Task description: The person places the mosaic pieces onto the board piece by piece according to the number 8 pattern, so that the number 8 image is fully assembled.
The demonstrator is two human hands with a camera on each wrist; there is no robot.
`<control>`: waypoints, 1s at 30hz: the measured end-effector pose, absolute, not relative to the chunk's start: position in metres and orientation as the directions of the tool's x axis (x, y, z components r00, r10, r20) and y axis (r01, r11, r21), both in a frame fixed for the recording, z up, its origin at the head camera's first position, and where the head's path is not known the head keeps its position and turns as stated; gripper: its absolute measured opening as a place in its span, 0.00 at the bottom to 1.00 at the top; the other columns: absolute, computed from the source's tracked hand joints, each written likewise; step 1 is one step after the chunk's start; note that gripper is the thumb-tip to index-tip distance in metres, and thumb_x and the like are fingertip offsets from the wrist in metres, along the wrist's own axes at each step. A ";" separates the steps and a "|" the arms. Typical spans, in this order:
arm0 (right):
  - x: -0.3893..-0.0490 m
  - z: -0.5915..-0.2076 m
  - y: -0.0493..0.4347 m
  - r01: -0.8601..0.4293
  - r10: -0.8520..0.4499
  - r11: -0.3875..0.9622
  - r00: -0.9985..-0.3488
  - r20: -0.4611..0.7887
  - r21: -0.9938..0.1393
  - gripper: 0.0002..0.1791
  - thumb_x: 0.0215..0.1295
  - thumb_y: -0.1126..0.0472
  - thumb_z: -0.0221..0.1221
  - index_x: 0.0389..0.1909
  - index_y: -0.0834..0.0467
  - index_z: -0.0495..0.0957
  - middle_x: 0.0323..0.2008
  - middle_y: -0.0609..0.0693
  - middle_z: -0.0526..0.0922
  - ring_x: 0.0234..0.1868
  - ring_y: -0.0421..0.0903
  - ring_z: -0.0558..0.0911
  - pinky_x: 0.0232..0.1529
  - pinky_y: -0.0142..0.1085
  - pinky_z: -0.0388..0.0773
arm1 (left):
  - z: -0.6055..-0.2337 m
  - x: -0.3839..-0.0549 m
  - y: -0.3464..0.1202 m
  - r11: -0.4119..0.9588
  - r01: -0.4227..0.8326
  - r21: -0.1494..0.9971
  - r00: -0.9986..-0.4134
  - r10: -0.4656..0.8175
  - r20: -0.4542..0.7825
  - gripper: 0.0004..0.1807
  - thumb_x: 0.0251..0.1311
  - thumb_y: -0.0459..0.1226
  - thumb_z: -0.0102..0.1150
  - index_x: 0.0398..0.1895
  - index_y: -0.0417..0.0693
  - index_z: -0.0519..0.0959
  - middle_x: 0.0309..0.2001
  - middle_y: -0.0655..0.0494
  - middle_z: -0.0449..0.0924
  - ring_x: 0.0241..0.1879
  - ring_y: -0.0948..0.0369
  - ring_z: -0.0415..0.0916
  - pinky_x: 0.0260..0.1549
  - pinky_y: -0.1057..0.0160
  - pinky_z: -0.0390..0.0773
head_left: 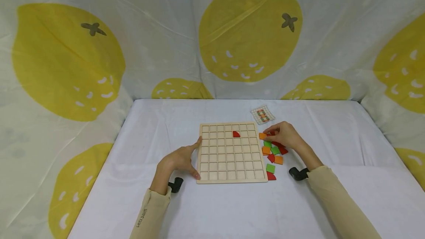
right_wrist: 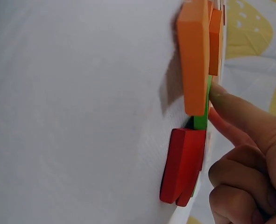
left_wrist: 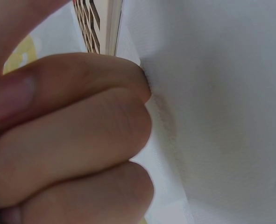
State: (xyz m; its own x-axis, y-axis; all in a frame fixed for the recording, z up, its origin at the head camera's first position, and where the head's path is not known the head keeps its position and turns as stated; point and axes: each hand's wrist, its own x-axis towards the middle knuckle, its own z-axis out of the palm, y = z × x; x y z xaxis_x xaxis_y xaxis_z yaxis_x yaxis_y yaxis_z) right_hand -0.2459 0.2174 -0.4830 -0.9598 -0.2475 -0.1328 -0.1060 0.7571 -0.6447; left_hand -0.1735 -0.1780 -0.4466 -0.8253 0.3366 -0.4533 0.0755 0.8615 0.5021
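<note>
A wooden grid board [head_left: 232, 179] lies flat on the cloth, with one red quarter-circle tile [head_left: 236, 134] in an upper cell. My left hand [head_left: 180, 159] steadies the board's left edge, thumb at the lower corner and index finger higher up; in the left wrist view the other fingers [left_wrist: 72, 140] bend in. At the board's upper right, my right hand [head_left: 286, 135] pinches an orange square tile [head_left: 262, 135] at its edge. Below that hand, green squares [head_left: 275, 151], orange squares [head_left: 278, 160] and red quarter circles [head_left: 271, 158] lie in a loose pile; the hand partly hides it.
A small pattern card [head_left: 262, 115] lies behind the board's upper right corner. Nearer the front, a green square [head_left: 270, 168] and a red piece [head_left: 271, 176] sit beside the board's right edge. A lemon-print curtain [head_left: 166, 40] stands behind the white-covered table [head_left: 225, 209].
</note>
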 end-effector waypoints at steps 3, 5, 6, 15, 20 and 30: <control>-0.246 -0.484 0.218 -0.104 -0.249 0.759 -0.958 -0.139 -0.642 0.17 0.58 0.56 0.76 0.47 0.58 0.90 0.18 0.44 0.63 0.31 0.47 0.63 0.29 0.35 0.55 | -0.447 -0.173 -0.178 0.862 0.076 0.502 -0.825 0.337 -0.453 0.79 0.33 0.43 0.89 0.85 0.53 0.41 0.78 0.35 0.61 0.75 0.42 0.65 0.73 0.40 0.66; -0.246 -0.483 0.219 -0.111 -0.258 0.754 -0.957 -0.136 -0.648 0.17 0.58 0.57 0.76 0.47 0.58 0.90 0.18 0.44 0.64 0.30 0.47 0.62 0.29 0.35 0.55 | -0.447 -0.173 -0.178 0.862 0.077 0.501 -0.826 0.336 -0.452 0.79 0.32 0.42 0.89 0.85 0.53 0.41 0.78 0.35 0.61 0.75 0.42 0.65 0.73 0.40 0.66; -0.246 -0.483 0.218 -0.115 -0.262 0.748 -0.956 -0.131 -0.653 0.16 0.59 0.58 0.75 0.47 0.59 0.90 0.17 0.44 0.64 0.28 0.46 0.62 0.28 0.34 0.54 | -0.447 -0.173 -0.178 0.862 0.081 0.500 -0.827 0.338 -0.450 0.79 0.32 0.42 0.89 0.85 0.52 0.41 0.77 0.34 0.62 0.74 0.42 0.66 0.72 0.40 0.67; -0.246 -0.483 0.218 -0.128 -0.274 0.729 -0.955 -0.115 -0.673 0.18 0.59 0.58 0.75 0.48 0.61 0.89 0.14 0.42 0.57 0.20 0.43 0.58 0.23 0.32 0.53 | -0.445 -0.172 -0.177 0.865 0.083 0.495 -0.827 0.336 -0.450 0.79 0.32 0.42 0.89 0.85 0.52 0.42 0.77 0.34 0.61 0.74 0.41 0.66 0.71 0.39 0.68; -0.246 -0.483 0.216 -0.109 -0.248 0.740 -0.961 -0.119 -0.664 0.17 0.59 0.59 0.75 0.47 0.61 0.89 0.15 0.43 0.58 0.21 0.43 0.61 0.24 0.32 0.55 | -0.445 -0.173 -0.177 0.869 0.084 0.488 -0.824 0.336 -0.456 0.79 0.33 0.42 0.89 0.85 0.52 0.42 0.77 0.34 0.62 0.74 0.40 0.65 0.71 0.39 0.68; -0.247 -0.478 0.212 -0.102 -0.254 0.720 -0.959 -0.123 -0.687 0.15 0.67 0.60 0.69 0.50 0.64 0.87 0.15 0.43 0.58 0.18 0.41 0.60 0.22 0.30 0.57 | -0.447 -0.175 -0.179 0.859 0.079 0.505 -0.819 0.345 -0.459 0.79 0.33 0.43 0.89 0.85 0.52 0.41 0.78 0.34 0.59 0.76 0.39 0.62 0.72 0.38 0.66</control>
